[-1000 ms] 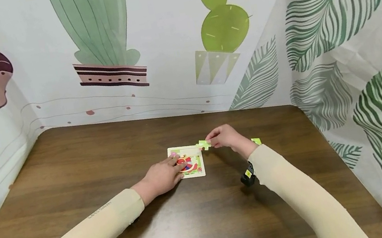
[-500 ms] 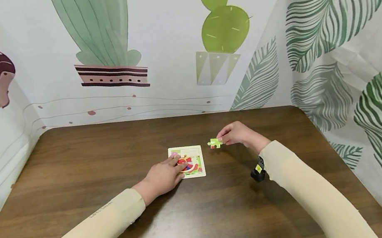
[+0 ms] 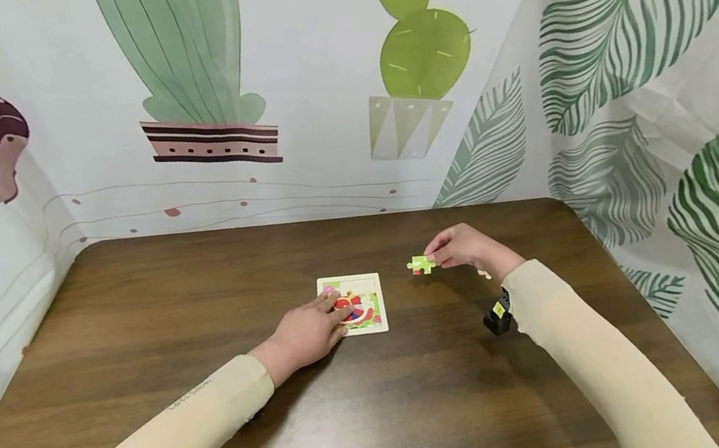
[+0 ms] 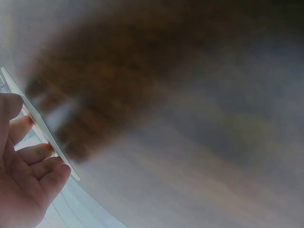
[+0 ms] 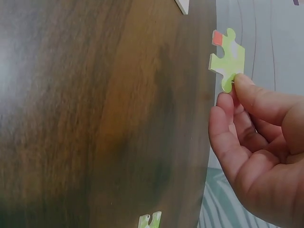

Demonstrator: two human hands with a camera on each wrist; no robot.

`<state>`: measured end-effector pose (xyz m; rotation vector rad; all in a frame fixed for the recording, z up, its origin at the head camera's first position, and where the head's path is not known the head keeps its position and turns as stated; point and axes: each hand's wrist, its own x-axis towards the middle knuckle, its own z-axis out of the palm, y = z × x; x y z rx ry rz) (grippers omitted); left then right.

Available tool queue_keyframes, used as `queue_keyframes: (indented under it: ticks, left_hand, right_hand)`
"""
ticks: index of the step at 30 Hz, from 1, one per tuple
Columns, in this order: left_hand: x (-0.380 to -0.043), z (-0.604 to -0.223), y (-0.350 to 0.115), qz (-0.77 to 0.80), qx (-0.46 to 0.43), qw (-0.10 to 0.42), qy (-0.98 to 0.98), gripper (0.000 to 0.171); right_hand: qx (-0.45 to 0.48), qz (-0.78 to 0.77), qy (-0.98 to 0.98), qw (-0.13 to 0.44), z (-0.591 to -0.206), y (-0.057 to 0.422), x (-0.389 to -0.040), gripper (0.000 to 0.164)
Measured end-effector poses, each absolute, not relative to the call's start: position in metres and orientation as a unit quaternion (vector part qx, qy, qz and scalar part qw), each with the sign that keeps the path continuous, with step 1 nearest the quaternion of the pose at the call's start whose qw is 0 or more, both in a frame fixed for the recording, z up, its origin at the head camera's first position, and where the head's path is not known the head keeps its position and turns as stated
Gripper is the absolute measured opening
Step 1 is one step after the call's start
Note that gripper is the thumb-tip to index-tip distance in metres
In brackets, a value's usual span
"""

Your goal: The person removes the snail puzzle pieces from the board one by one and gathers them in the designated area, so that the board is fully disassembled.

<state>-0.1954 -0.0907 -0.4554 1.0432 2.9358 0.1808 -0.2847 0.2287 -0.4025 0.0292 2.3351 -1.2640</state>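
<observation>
In the head view a small square picture puzzle in a pale frame (image 3: 382, 307) lies on the table. My left hand (image 3: 302, 332) rests on its left side with fingers extended, covering part of the red and blue picture. A whitish patch shows at its upper right. Off to the right, my right hand (image 3: 466, 244) pinches a light green puzzle piece (image 3: 420, 264) between thumb and fingertips, raised above the table. The right wrist view shows that piece (image 5: 232, 61) with a red corner and rounded tabs. From the left wrist, my left fingers (image 4: 54, 178) are seen at the frame's edge.
Another green puzzle piece (image 5: 150, 221) lies on the table near my right wrist, mostly hidden in the head view. The brown wooden table (image 3: 198, 283) meets a patterned cloth wall (image 3: 311, 105) at its back. A black wrist camera (image 3: 498, 318) hangs below my right wrist.
My right hand has moved right, carrying the green puzzle piece from the frame's upper right corner out over the bare wood. My left hand has stayed on the puzzle.
</observation>
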Motion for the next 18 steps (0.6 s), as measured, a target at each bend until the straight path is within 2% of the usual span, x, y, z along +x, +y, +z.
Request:
queue_keyframes:
  ticks: [9, 18]
  left_hand:
    - [-0.196, -0.454, -0.091, 0.055, 0.335, 0.015, 0.94, 0.043]
    - [-0.195, -0.451, -0.09, 0.049, 0.34, 0.016, 0.939, 0.043]
  right_hand:
    - [0.015, -0.436, 0.865, 0.248, -0.403, 0.238, -0.286, 0.023]
    - [0.015, -0.423, 0.871, 0.251, -0.406, 0.249, -0.288, 0.026]
